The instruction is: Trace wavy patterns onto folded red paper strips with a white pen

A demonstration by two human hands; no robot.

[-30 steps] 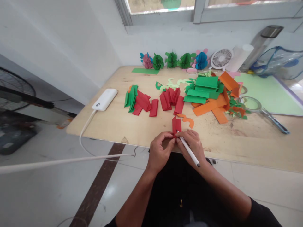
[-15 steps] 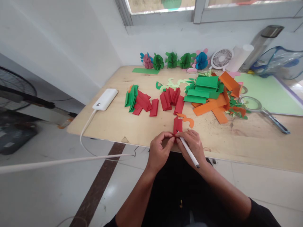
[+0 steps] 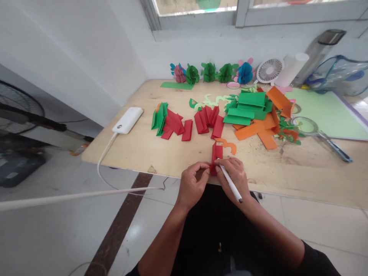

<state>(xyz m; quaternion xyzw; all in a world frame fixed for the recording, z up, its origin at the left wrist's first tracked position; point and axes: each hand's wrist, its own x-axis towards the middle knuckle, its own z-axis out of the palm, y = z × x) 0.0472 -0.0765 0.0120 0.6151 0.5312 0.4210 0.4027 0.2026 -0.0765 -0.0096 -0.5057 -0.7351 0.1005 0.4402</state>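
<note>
At the table's front edge, my left hand (image 3: 194,184) pinches the left side of a folded red paper (image 3: 213,170). My right hand (image 3: 233,177) holds a white pen (image 3: 230,183), its dark end pointing down toward me, and its fingertips also touch the red paper. Just beyond the fingers another part of red folded paper (image 3: 217,150) stands on the table. An orange curved cutout (image 3: 230,146) lies right behind it. Farther back are folded red papers (image 3: 217,127) and, to the left, more red pieces (image 3: 174,122) beside green folded paper (image 3: 160,119).
A white power bank (image 3: 128,120) with a cable lies left on the wooden table (image 3: 163,153). Green papers (image 3: 250,100) and orange strips (image 3: 267,140) pile up on the right, near a cutter knife (image 3: 335,147). Paper figures (image 3: 209,73) and a small fan (image 3: 269,71) line the wall.
My fingers have parted slightly around the red paper, so more of it shows between my hands. The pen has shifted a little.
</note>
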